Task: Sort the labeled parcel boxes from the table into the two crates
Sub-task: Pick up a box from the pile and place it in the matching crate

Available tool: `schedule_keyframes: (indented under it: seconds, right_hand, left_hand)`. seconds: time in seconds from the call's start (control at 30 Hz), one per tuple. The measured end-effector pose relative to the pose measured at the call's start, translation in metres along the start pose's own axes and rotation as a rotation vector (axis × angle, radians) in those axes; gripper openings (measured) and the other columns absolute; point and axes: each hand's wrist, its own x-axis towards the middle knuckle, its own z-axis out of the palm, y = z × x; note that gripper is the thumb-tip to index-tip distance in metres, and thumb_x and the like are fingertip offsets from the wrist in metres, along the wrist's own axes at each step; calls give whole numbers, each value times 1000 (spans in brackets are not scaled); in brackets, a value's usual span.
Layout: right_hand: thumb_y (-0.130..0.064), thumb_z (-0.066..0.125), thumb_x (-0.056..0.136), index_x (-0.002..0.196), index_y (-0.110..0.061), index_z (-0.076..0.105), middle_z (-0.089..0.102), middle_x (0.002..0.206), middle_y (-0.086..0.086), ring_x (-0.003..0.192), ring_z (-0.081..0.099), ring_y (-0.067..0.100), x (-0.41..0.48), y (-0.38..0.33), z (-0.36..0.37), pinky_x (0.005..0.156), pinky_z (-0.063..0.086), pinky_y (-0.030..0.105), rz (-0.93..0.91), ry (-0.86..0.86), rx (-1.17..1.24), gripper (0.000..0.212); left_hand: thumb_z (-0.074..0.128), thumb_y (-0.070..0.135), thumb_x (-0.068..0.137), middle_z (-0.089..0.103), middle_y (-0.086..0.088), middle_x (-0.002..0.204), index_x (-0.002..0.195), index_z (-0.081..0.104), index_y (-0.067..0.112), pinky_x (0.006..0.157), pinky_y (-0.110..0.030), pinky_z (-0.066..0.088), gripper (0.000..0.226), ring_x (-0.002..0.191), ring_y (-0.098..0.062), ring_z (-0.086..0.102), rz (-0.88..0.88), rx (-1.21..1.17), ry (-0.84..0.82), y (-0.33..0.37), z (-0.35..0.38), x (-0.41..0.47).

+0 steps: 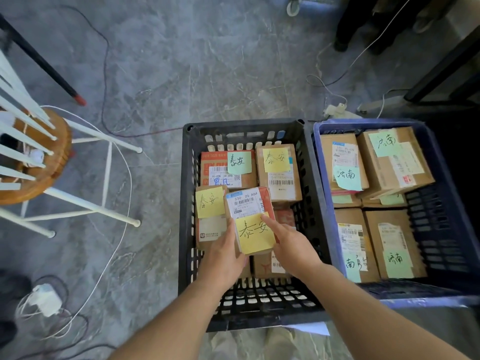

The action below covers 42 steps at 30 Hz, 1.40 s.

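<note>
Your left hand (pixel 225 252) and right hand (pixel 292 245) are clasping the parcel (pixel 246 203) by its long sides. It is pointing lengthwise toward the black crate's (pixel 244 126) far wall.

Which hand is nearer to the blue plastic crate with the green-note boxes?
Right. The right hand is over the black plastic crate, close to the wall of the blue plastic crate; the left hand is farther, across the held cardboard parcel.

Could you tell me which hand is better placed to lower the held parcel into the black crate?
Left, probably. The left hand grips the left edge of the cardboard parcel box with the yellow sticky note above the black plastic crate; the right hand shows only an index finger laid on top.
</note>
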Motion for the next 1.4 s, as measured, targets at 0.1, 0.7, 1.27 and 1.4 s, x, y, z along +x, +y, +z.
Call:
schedule_keyframes:
  seconds: [0.1, 0.7, 1.27, 1.4]
  right_hand:
    - [-1, 41, 92, 149, -43, 14, 46, 138, 0, 106, 54, 15, 4, -9, -26, 81, 53, 27, -20, 44, 3, 77]
    - [-1, 46, 92, 150, -42, 10, 51, 129, 5, 83, 52, 11, 130, -72, -39, 68, 50, 25, -121, 177, 16, 80]
    - [2, 39, 94, 152, -25, 16, 39, 140, 6, 102, 57, 20, 174, -87, -16, 72, 43, 25, -65, 83, -108, 67]
    - [5, 42, 90, 153, -30, 5, 34, 147, 9, 108, 56, 22, 166, -84, -16, 71, 46, 25, -86, 13, -105, 81]
  left_hand:
    - [59, 27, 93, 48, 3, 137, 150, -18, 31, 79, -23, 44, 96, 106, -11, 52, 41, 23, 45, 13, -12, 7]
    - [55, 13, 93, 51, -5, 134, 154, -4, 28, 83, -35, 45, 86, 117, -22, 50, 49, 147, 231, -14, -95, 125]
    - [49, 6, 91, 30, -7, 142, 151, 19, 13, 72, -32, 36, 68, 111, -24, 49, -110, 677, 158, -16, -98, 145]
    - [46, 5, 91, 26, -2, 149, 153, 13, 15, 70, -30, 39, 71, 107, -23, 55, -105, 656, 119, -20, -100, 143]
